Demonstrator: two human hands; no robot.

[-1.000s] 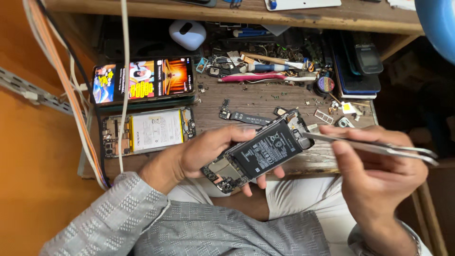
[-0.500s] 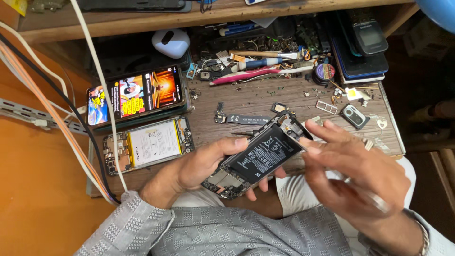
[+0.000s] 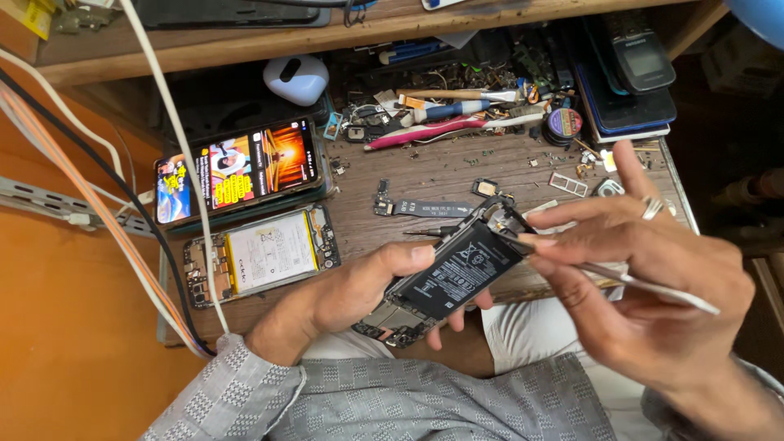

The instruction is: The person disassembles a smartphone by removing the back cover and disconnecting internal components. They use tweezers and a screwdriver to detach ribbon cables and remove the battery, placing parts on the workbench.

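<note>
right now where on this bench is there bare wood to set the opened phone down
The barest patch of the wooden bench lies between the lit phone and the black flex strip, with only specks there. The back edge around the pink-handled tool is crowded, as is the right end by the small metal tray.

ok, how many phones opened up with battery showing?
2: one opened phone gripped in the left hand, tweezers at its top; another opened phone flat on the bench. Clutter may hide more.

- Opened phone (image 3: pixel 447 278): back cover off, black battery exposed (label side up), tilted diagonally above the desk edge.
- Metal tweezers (image 3: pixel 645 283): slim, silvery, tips at the phone's upper end.
</note>
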